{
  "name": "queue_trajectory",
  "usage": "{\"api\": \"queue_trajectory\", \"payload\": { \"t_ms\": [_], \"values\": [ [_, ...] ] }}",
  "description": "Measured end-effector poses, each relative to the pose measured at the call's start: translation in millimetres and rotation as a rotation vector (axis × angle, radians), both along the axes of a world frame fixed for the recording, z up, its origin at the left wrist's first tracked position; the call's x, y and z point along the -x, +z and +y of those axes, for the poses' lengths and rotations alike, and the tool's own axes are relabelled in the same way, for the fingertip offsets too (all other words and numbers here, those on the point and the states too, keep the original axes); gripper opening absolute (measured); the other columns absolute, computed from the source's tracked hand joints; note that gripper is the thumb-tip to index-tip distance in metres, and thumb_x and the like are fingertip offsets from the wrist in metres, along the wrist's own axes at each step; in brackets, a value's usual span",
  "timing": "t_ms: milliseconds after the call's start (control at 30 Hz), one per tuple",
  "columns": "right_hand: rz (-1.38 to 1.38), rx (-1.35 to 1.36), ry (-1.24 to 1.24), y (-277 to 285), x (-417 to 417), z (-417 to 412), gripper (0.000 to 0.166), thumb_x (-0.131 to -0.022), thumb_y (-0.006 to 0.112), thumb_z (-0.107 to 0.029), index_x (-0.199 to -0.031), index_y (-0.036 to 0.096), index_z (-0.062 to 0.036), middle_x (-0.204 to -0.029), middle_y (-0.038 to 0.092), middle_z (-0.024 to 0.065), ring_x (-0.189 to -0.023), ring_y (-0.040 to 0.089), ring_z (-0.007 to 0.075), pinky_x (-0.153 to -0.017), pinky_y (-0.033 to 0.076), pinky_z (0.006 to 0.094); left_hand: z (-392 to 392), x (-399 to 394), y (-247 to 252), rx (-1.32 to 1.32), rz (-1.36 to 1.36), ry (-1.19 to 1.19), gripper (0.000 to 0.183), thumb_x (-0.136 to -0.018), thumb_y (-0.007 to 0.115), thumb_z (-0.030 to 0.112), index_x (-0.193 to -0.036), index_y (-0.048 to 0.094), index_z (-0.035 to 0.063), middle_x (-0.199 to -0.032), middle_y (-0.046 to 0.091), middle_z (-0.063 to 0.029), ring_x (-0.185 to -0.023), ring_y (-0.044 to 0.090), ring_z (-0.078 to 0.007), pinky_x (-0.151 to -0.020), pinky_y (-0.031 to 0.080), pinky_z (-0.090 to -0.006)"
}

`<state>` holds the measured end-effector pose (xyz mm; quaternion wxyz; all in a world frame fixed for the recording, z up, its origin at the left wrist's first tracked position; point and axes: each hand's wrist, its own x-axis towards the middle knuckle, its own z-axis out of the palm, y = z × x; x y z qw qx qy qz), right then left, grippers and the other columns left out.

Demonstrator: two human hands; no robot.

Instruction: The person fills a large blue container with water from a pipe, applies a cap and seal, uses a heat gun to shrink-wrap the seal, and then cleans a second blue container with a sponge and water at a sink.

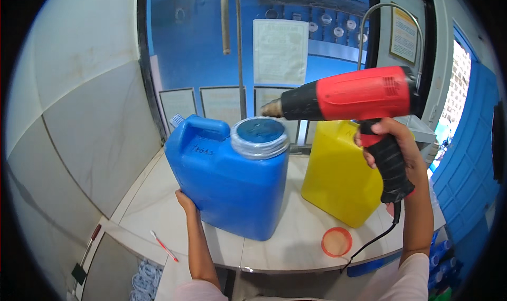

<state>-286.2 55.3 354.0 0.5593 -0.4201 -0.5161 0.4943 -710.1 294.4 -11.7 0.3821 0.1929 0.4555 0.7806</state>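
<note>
My right hand (396,142) grips the black handle of a red-and-black heat gun (364,93). Its metal nozzle (272,108) points left, just above the mouth of a blue plastic jerrycan (233,190). A dark blue round cap (255,130) tops that mouth, and a whitish, glossy plastic wrap (259,150) rings its edge. Handwriting marks the jerrycan's shoulder near the molded handle. Against the lower left side of the jerrycan, my left hand (185,201) holds on, its fingers hidden behind. A yellow plastic jerrycan (338,174) stands to the right, partly behind the heat gun.
On the white tiled counter (146,198) lie a red round lid or ring (336,242) and a slim red-and-white stick (164,246). The gun's cord (374,237) hangs over the front edge. Metal spout pipes (241,71) rise before the window. Bundled white material (145,281) sits below left.
</note>
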Motion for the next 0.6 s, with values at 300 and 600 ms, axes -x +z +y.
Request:
{"api": "queue_trajectory", "payload": {
  "t_ms": [300,600],
  "values": [
    [-0.067,-0.243,-0.231,-71,14,-85,0.058,-0.061,0.063,-0.026,-0.106,0.046,0.0077,-0.074,0.055,0.0155,-0.048,0.054,0.0185,-0.042,0.047,0.0255,-137,-60,35,-0.096,-0.071,0.044,0.046,-0.093,0.023,0.031,-0.118,0.045,-0.0008,-0.111,0.053,-0.0119,-0.099,0.052,-0.0214,-0.087,0.041,-0.0315],
    [-0.527,-0.085,-0.333,-179,56,-153,0.057,-0.063,0.067,-0.025,-0.106,0.048,0.0052,-0.08,0.054,0.0135,-0.06,0.055,0.019,-0.054,0.047,0.0296,-128,-71,25,-0.118,0.037,-0.031,0.047,-0.094,0.021,0.03,-0.123,0.041,-0.0016,-0.116,0.049,-0.0135,-0.107,0.046,-0.0223,-0.094,0.035,-0.0326]
  ]
}}
